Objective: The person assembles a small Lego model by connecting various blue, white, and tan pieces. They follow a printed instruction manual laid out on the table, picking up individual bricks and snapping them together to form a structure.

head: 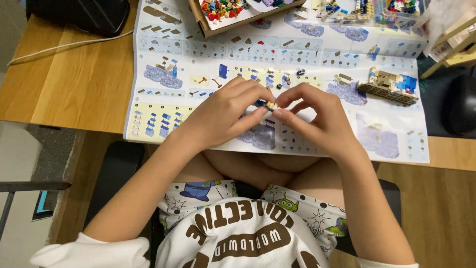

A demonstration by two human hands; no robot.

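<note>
Over the instruction sheet [198, 74] we hold our two hands together, fingertips meeting around a tiny brick piece [270, 104], cream with a bit of blue. Our left hand [225, 111] pinches it between thumb and curled fingers from one side; our right hand [317, 114] pinches it from the other, fingers bent in narrow. We keep the piece just above the sheet, near its middle, over the printed building steps. To our right a half-built tan and blue model [389, 85] sits on the sheet, well apart from our hands. At the far edge a cardboard box [208, 27] of coloured bricks and a clear tray [377, 12] lie on the wooden table [69, 74].
</note>
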